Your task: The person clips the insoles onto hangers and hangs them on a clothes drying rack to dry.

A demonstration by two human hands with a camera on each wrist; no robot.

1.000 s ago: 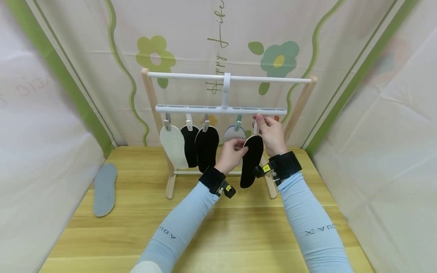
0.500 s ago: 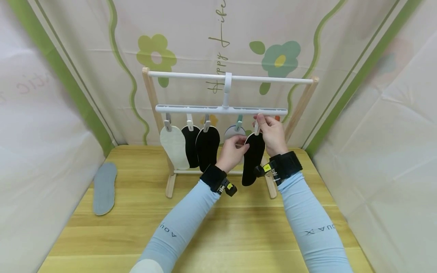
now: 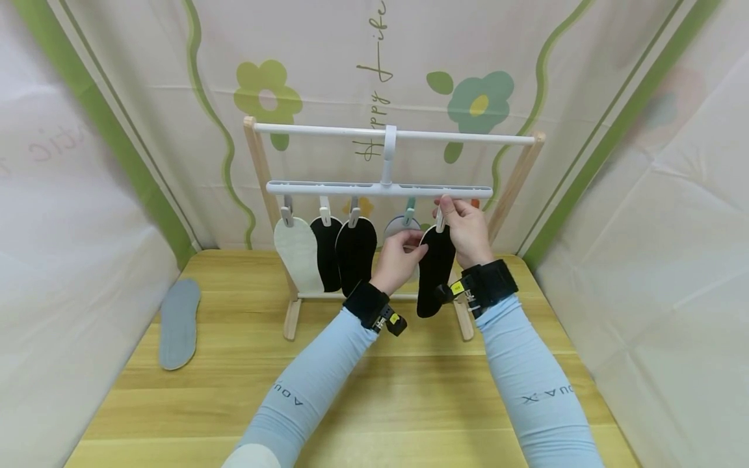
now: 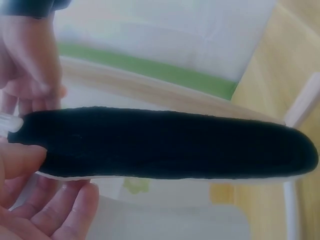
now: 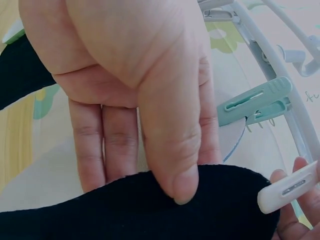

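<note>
A black insole (image 3: 435, 273) with a pale edge hangs at the right of the white hanger (image 3: 351, 188). My left hand (image 3: 398, 263) pinches its upper left edge; the thumb lies on the black face in the left wrist view. At its top, my right hand (image 3: 470, 233) grips a white clip (image 3: 440, 220), whose jaws overlap the insole's rounded end in the right wrist view. Just behind the left hand, a teal clip (image 5: 255, 102) holds a pale, blue-edged insole (image 3: 400, 226), mostly hidden.
Farther left on the hanger, clips hold a cream insole (image 3: 298, 253) and two black insoles (image 3: 355, 250). The hanger hooks over the rail of a wooden rack (image 3: 259, 162). A grey insole (image 3: 179, 325) lies on the table's left. An orange clip (image 3: 474, 203) shows behind the right hand.
The held black insole has shifted slightly right and up, its lower end swinging right. Its top has come up to the white clip's jaws. Both hands have barely moved.
</note>
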